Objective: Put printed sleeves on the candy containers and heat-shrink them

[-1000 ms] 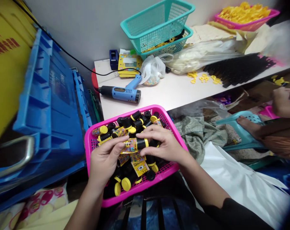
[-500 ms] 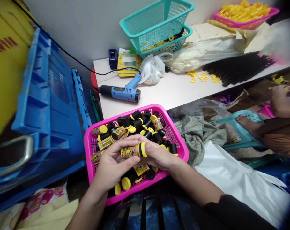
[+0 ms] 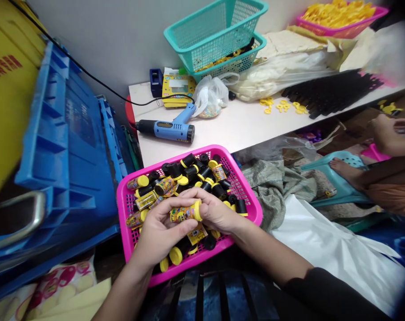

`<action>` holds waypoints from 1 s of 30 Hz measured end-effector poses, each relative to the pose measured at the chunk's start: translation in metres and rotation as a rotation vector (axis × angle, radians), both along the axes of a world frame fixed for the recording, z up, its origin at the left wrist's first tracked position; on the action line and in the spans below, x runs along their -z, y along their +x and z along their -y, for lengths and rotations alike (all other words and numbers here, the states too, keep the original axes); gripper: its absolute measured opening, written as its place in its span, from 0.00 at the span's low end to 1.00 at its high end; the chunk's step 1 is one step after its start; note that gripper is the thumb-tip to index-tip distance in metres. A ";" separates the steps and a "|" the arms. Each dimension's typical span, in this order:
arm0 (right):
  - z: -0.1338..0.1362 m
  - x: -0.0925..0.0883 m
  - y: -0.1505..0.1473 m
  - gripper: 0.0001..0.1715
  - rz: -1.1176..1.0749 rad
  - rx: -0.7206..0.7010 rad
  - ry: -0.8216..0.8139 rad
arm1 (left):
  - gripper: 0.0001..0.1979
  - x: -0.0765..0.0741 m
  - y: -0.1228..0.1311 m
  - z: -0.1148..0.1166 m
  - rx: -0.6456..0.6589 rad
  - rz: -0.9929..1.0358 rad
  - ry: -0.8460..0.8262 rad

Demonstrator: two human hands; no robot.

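Both my hands hold one small tube with a colourful printed wrapper [image 3: 182, 214] and a yellow cap, just above the pink basket. My left hand [image 3: 155, 232] is wrapped round the tube's body, thumb in front and fingers behind. At the capped end, my right hand [image 3: 217, 211] grips the yellow cap [image 3: 198, 210] between thumb and fingers. Below lies the pink basket [image 3: 255, 214], full of black tubes [image 3: 173, 170] with yellow caps, some of them in printed wrappers. My hands hide part of the basket's contents.
A blue heat gun [image 3: 170, 130] lies on the white table [image 3: 222, 133], its cord running left. Behind it are teal baskets [image 3: 218, 35], a plastic bag [image 3: 210, 96] and black strips [image 3: 332, 91]. Blue crates [image 3: 71, 129] stand left. At right, another person's foot [image 3: 349, 174] rests on a teal stool.
The black band below the yellow cap no longer shows; the cap now sits against the printed wrapper. My hands have barely moved. The view has shifted slightly.
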State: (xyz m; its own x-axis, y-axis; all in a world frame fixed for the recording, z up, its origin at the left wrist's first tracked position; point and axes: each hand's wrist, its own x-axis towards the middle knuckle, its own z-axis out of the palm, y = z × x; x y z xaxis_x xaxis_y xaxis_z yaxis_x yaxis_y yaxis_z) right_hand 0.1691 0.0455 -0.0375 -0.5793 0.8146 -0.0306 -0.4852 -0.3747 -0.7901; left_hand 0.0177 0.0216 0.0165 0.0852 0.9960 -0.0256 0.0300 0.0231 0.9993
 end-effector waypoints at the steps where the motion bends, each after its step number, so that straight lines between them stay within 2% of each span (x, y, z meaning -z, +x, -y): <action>1: 0.000 -0.001 0.000 0.37 -0.015 -0.006 -0.021 | 0.13 -0.001 0.001 0.001 0.004 0.008 -0.007; 6: 0.000 -0.006 -0.003 0.38 -0.047 -0.022 -0.085 | 0.12 -0.006 0.005 0.002 -0.028 -0.077 0.026; 13: -0.003 -0.005 0.000 0.34 0.069 0.062 0.079 | 0.11 0.003 0.006 -0.003 -0.046 -0.178 0.139; 17: -0.006 -0.026 0.013 0.30 0.352 0.197 0.270 | 0.10 0.003 0.003 -0.012 -0.096 -0.470 0.393; 19: -0.010 -0.034 0.023 0.25 0.523 0.305 0.397 | 0.18 0.002 -0.004 -0.016 -0.102 -0.621 0.488; 21: -0.013 -0.036 0.035 0.19 0.745 0.445 0.575 | 0.28 0.002 -0.015 -0.018 -0.079 -0.688 0.506; 22: -0.015 -0.035 0.041 0.17 0.876 0.518 0.668 | 0.29 0.002 -0.021 -0.019 -0.066 -0.698 0.501; 24: -0.016 -0.029 0.048 0.14 1.107 0.592 0.803 | 0.21 0.004 -0.031 -0.018 -0.059 -0.694 0.487; 26: -0.013 -0.022 0.048 0.11 1.200 0.491 0.855 | 0.12 0.008 -0.038 -0.016 -0.063 -0.664 0.469; 29: -0.006 -0.015 0.038 0.11 1.160 0.221 0.849 | 0.08 0.011 -0.041 -0.014 -0.060 -0.630 0.475; 30: -0.004 -0.014 0.035 0.11 1.160 0.182 0.841 | 0.08 0.011 -0.040 -0.013 -0.059 -0.634 0.480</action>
State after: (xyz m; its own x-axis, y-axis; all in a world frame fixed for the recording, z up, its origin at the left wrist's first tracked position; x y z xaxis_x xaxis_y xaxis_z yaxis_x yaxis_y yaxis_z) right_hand 0.2036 0.0492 -0.0236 -0.4497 0.8859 0.1136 0.5814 0.3869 -0.7157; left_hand -0.0225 0.0343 0.0053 0.1452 0.9130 0.3812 0.6082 -0.3862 0.6935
